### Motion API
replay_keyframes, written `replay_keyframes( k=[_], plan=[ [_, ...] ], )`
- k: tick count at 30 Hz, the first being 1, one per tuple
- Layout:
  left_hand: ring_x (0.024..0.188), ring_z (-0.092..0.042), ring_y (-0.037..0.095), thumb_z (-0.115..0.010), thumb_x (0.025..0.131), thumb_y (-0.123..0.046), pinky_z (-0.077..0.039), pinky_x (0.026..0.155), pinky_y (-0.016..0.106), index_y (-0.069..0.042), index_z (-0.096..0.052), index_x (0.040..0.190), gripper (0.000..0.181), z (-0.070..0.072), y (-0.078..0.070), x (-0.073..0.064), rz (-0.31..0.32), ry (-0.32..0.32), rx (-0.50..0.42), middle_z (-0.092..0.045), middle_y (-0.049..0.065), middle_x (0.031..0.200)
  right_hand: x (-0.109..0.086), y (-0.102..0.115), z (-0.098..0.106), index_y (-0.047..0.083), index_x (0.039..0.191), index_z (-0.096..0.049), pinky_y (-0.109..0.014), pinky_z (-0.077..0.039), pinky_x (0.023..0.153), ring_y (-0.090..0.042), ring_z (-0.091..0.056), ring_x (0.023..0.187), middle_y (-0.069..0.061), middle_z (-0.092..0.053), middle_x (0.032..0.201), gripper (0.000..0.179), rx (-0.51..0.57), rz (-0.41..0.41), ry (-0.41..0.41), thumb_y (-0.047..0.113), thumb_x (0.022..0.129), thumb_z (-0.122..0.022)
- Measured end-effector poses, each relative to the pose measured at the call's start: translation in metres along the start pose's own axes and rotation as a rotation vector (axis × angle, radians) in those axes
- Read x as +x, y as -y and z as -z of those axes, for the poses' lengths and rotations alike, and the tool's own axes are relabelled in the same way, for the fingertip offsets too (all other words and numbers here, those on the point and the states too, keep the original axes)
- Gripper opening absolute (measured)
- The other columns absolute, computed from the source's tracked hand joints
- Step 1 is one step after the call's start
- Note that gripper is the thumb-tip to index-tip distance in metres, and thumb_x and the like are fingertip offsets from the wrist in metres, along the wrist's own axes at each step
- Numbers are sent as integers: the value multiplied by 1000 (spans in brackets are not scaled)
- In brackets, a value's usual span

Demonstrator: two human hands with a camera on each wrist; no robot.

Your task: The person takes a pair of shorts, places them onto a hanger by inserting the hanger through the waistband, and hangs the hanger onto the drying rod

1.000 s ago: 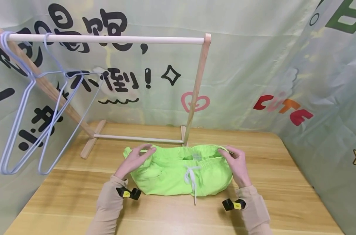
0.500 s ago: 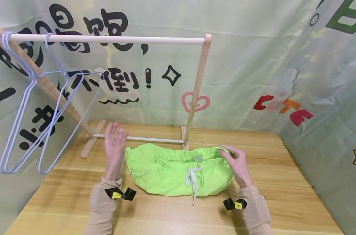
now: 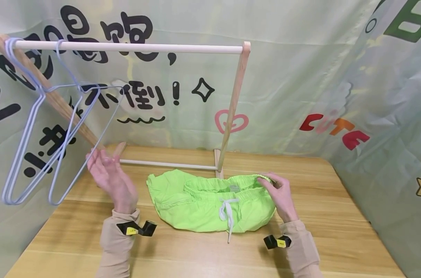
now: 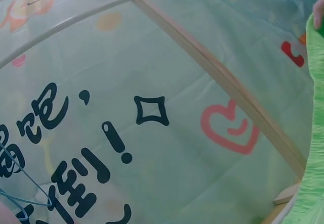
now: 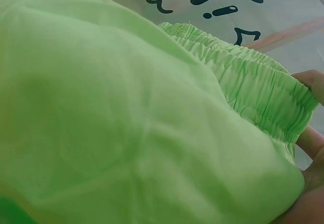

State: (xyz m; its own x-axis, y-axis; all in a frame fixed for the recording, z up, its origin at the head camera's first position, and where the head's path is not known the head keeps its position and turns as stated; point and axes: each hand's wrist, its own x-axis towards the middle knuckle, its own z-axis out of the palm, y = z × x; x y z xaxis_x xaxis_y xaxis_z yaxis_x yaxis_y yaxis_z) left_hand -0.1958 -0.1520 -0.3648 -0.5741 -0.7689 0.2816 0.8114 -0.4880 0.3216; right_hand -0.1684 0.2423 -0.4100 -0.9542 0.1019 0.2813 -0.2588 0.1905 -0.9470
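Note:
Bright green shorts (image 3: 203,208) with an elastic waistband and a white drawstring (image 3: 227,212) lie on the wooden table. My right hand (image 3: 280,195) pinches the waistband at its right end; in the right wrist view the waistband (image 5: 263,92) runs between the thumb and fingers. Away from the shorts, my left hand (image 3: 113,179) is raised with fingers spread and nothing in it. Its fingertips overlap the lower edge of the nearer light-blue hangers (image 3: 66,141) in the head view. Those hangers hang from the rack's left end.
A clothes rack with a white top bar (image 3: 144,48) and wooden legs (image 3: 233,108) stands at the back of the table (image 3: 335,231). A printed curtain (image 3: 283,77) closes off the back and sides.
My left hand has let go of the shorts' left side and moved left and up toward the hangers. The shorts' left end has slackened. My right hand keeps its hold.

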Motion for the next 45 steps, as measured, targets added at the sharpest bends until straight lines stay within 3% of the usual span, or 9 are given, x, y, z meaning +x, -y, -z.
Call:
replay_keyframes(
  k=[5, 10, 12, 14, 17, 20, 27, 38, 45],
  plan=[
    [150, -31, 20, -99, 52, -42, -31, 123, 39, -7, -20, 157, 135, 0, -5, 3, -46, -42, -26, -32, 9, 163, 0, 1, 0, -14, 113, -68, -16, -49, 90, -4, -63, 97, 18, -73, 94, 28, -5, -21, -4, 8, 95, -68],
    [149, -34, 19, -89, 64, -56, -33, 121, 40, -14, -35, 153, 112, 1, -9, 3, -99, -1, 27, -38, 2, 160, 1, 0, 0, -14, 114, -67, -15, -47, 94, -4, -63, 100, 19, -73, 95, 29, -7, -21, -3, 8, 95, -68],
    [149, -34, 19, -69, 90, -52, -33, 121, 39, -16, -39, 151, 77, 0, -11, 3, -72, 8, 58, -38, 0, 159, 1, 0, 1, -13, 114, -67, -17, -49, 91, -4, -63, 99, 19, -72, 95, 29, -10, -22, -2, 8, 95, -68],
    [148, -35, 18, -38, 107, -44, -32, 122, 36, -17, -42, 149, 49, -2, -13, 3, -19, -4, 69, -40, -1, 158, 1, 0, 1, -12, 114, -68, -20, -48, 96, -4, -63, 100, 19, -73, 95, 28, -10, -28, -2, 9, 95, -68],
    [148, -36, 17, 2, 109, -36, -30, 122, 35, -17, -43, 148, 62, -6, -17, 5, 57, -40, 72, -43, -1, 157, 1, -1, 1, -12, 115, -68, -24, -40, 109, -5, -63, 106, 20, -73, 96, 29, -8, -43, -3, 9, 95, -68],
    [148, -38, 19, -1, 110, -37, -30, 122, 33, -14, -43, 148, 61, -7, -20, 7, 96, -75, 11, -49, 0, 155, 1, 0, 1, -13, 116, -67, -25, -37, 112, -3, -61, 108, 20, -72, 96, 31, -6, -53, -1, 10, 95, -69],
    [147, -41, 23, -5, 111, -37, -31, 122, 32, -12, -45, 146, 59, -6, -22, 9, 126, -85, -72, -51, 5, 153, 0, 0, 1, -12, 115, -68, -19, -52, 82, -5, -63, 90, 16, -71, 94, 30, -4, -38, 0, 10, 95, -69],
    [132, -55, 29, -8, 112, -36, -37, 115, 36, -8, -50, 143, 59, -4, -18, 4, 139, -51, -46, -52, 15, 151, -1, 1, 0, -13, 113, -67, -19, -53, 79, -4, -64, 86, 15, -71, 89, 28, 25, -35, 3, 7, 94, -69],
    [120, -65, 32, -14, 112, -30, -47, 106, 37, 0, -54, 133, 55, -3, -16, 2, 108, 16, 19, -68, 20, 128, -1, 1, 1, -13, 113, -68, -19, -53, 78, -4, -64, 87, 15, -72, 90, 28, 27, -37, 11, 8, 94, -69]
  ],
)
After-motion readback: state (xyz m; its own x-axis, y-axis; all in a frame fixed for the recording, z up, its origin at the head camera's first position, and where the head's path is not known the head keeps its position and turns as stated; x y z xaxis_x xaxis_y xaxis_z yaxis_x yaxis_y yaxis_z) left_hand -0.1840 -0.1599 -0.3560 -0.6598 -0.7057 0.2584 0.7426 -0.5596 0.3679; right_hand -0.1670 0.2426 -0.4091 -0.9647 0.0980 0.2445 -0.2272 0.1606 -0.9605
